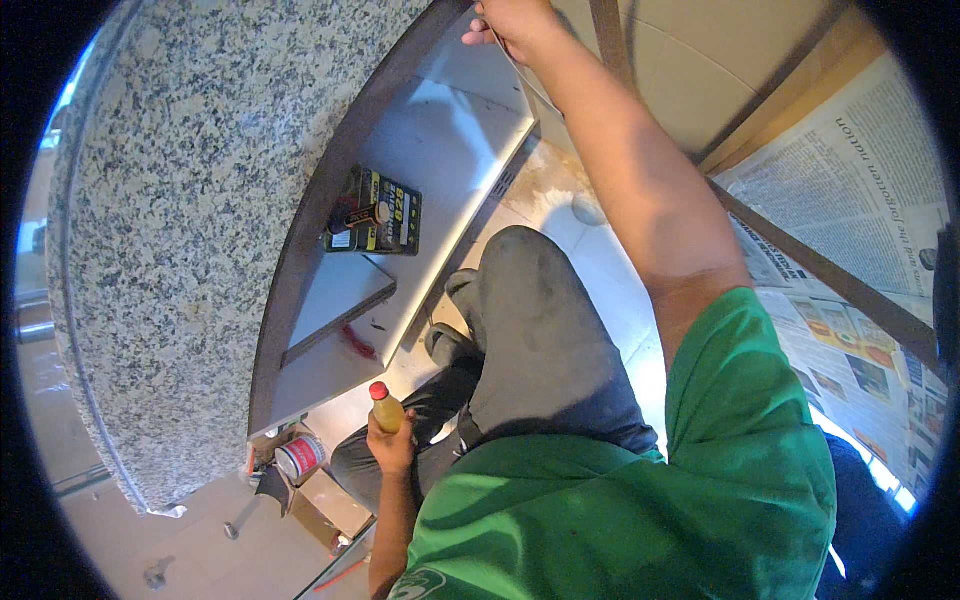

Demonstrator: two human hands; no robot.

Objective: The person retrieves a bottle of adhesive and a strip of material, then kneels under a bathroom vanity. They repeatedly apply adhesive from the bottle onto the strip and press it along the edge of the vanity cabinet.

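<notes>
Head view takes in a speckled granite counter [210, 200], its curved right edge trimmed with a dark band. Beyond that edge lies a white cabinet [470, 125], and newspaper sheets [850, 190] cover the surface at far right. A black-and-yellow tin [407, 220] stands inside the cabinet, well in from its long pale edge. Near the cabinet's lower corner, an open carton [337, 502] sits beside a red, white and blue can [300, 457]. At the cabinet's top corner is the right hand [515, 25], partly cropped; whether it grips anything I cannot tell. The left hand [391, 448] clasps a small red-capped bottle [387, 412] of yellow liquid, near the cabinet's lower edge.
</notes>
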